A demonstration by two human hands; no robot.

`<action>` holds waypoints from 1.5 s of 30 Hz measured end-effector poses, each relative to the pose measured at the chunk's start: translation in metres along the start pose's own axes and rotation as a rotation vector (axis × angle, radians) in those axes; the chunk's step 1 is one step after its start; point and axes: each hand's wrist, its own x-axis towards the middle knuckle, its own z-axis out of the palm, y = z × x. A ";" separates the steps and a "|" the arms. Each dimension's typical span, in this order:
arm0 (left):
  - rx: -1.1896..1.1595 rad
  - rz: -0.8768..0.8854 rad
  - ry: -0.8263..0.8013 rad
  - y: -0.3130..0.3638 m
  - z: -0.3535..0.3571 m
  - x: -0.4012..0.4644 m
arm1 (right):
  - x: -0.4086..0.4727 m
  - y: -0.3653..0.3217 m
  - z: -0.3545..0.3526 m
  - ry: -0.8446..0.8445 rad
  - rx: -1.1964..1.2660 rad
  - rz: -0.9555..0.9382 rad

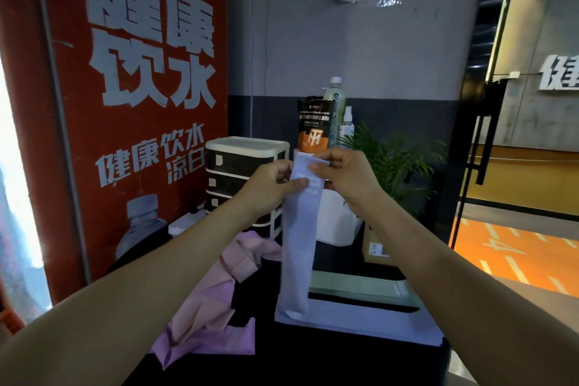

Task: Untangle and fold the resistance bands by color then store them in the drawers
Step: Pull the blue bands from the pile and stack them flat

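Both forearms raised, left hand (272, 185) and right hand (341, 174) pinching pale lavender band (299, 238) top, hanging below.

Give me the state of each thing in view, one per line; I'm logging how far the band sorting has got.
Pale blue band: held up by its top end, hanging straight, lower end on the table.
Pink bands: crumpled heap on the table, not folded.
Drawer unit: drawers closed.
Left hand: pinches the blue band's top.
Right hand: pinches the same top end.
Bottle: upright, capped.
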 end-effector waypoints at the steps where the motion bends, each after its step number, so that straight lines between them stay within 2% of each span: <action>1: -0.025 -0.005 0.019 0.001 0.002 0.002 | -0.001 0.002 -0.002 0.005 0.017 0.013; 5: -0.217 -0.032 0.157 0.008 0.017 0.010 | -0.011 0.015 -0.012 -0.047 0.074 0.123; 9: -0.319 -0.050 0.233 0.014 0.029 0.016 | -0.027 0.043 -0.018 -0.207 -0.053 0.212; 17: -0.568 -0.199 0.380 -0.012 0.024 0.018 | -0.039 0.070 -0.050 -0.251 -0.393 0.096; 23: -0.559 -0.288 0.457 -0.052 0.022 0.004 | -0.060 0.099 -0.084 -0.380 -0.421 0.234; 28: -0.559 -0.372 0.513 -0.082 0.038 -0.010 | -0.082 0.118 -0.105 -0.504 -0.619 0.355; 32: -0.509 -0.445 0.603 -0.106 0.045 -0.020 | -0.096 0.141 -0.121 -0.408 -0.652 0.427; 36: -0.439 -0.506 0.622 -0.121 0.052 -0.034 | -0.111 0.167 -0.135 -0.157 -0.547 0.499; 38: -0.291 -0.538 0.565 -0.135 0.057 -0.040 | -0.114 0.176 -0.139 -0.026 -0.471 0.539; 41: 0.083 -0.551 0.450 -0.154 0.061 -0.048 | -0.116 0.184 -0.140 0.163 -0.385 0.580; 45: 0.454 -0.506 0.262 -0.165 0.068 -0.062 | -0.124 0.189 -0.140 0.238 -0.553 0.575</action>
